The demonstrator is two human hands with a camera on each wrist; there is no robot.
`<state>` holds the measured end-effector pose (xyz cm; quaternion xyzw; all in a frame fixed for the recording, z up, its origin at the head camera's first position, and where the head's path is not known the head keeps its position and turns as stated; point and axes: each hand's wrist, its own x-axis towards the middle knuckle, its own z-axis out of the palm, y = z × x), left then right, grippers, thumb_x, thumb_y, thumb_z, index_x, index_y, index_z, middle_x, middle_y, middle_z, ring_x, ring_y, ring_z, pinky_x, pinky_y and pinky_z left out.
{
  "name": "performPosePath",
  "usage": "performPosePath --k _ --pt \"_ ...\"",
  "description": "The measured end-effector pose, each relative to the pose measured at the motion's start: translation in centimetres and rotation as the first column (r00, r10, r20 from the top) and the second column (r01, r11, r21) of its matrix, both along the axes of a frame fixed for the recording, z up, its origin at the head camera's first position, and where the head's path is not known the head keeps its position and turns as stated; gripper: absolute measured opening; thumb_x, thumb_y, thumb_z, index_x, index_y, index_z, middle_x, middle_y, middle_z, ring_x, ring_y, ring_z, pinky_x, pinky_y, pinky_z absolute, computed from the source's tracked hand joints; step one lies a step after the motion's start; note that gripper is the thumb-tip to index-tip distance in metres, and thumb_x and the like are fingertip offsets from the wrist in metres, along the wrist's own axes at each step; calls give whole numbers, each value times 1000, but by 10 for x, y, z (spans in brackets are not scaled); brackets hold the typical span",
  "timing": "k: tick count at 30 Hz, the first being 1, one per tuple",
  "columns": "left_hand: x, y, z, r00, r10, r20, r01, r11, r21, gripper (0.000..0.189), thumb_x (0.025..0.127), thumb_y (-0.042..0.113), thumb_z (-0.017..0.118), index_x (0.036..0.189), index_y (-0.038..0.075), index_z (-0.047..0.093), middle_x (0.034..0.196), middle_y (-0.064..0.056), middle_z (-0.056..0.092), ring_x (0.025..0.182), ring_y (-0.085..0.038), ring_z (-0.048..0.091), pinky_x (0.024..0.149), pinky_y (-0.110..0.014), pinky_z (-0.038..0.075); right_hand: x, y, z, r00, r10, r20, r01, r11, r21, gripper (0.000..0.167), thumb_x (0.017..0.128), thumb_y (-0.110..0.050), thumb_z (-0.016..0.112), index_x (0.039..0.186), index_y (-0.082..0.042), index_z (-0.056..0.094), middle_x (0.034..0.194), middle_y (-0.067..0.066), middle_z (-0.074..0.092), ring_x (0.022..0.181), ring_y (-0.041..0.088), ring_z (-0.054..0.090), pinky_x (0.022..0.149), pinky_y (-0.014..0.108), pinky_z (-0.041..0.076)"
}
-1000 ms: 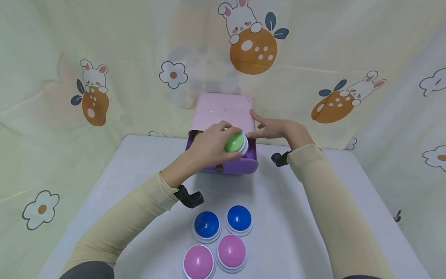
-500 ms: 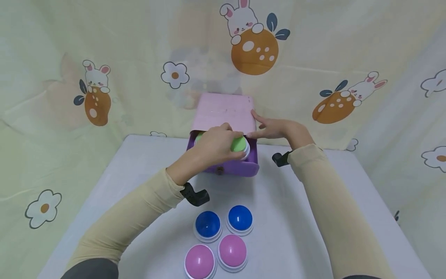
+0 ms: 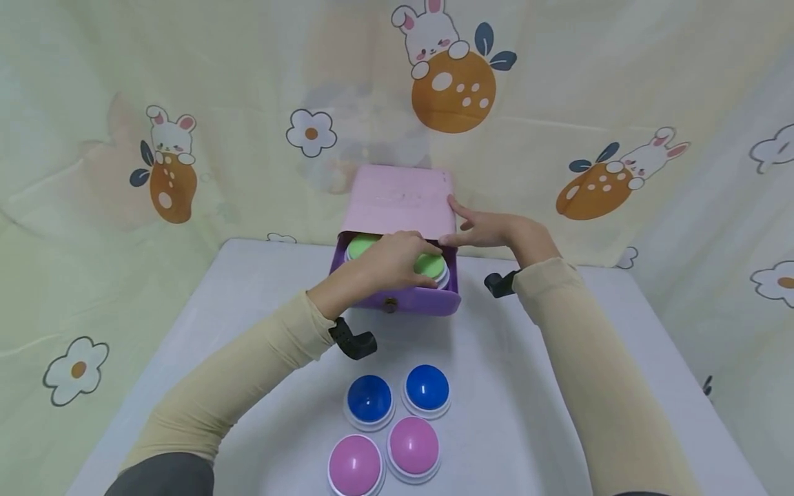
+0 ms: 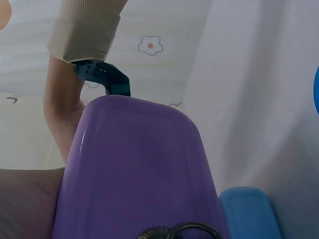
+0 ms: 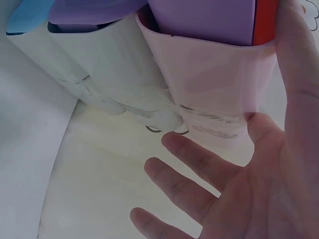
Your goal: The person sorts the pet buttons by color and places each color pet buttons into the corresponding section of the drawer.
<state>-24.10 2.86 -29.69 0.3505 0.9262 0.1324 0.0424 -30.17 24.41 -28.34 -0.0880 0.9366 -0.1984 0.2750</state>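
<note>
Green-domed button [image 3: 431,266] pinched between left fingers [image 3: 428,246], in purple drawer [image 3: 428,302], right fingers [image 5: 199,159] spread, touching pink case [image 3: 400,205]

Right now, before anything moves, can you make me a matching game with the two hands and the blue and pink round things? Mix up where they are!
Column 1
1. Left hand
2. Blue-topped pieces
3. Right hand
4. Pink-topped pieces

Column 2
A. Against the side of the pink box
B. On the table, farther from the purple drawer
C. On the table, nearer the purple drawer
D. Gripping a green-topped piece

Right pairs: 1-D, 2-C, 3-A, 4-B
</note>
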Motion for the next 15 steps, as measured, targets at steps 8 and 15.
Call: performPosePath --k 8,15 --pt "-18 -2 -2 977 -215 -1 215 973 -81 50 87 26 69 134 20 55 141 -3 51 129 -18 48 109 -35 39 1 -2 0 1000 -6 0 6 1000 -6 104 74 -78 52 143 -48 -20 156 19 20 143 45 11 105 73 10" --pt "-25 -9 -6 965 -261 -18 251 945 -210 51 91 31 63 139 33 46 149 3 40 132 -24 46 105 -45 41 0 -1 -1 1000 -17 1 17 1000 -4 104 75 -77 52 143 -48 -20 156 19 20 143 45 11 105 74 10"
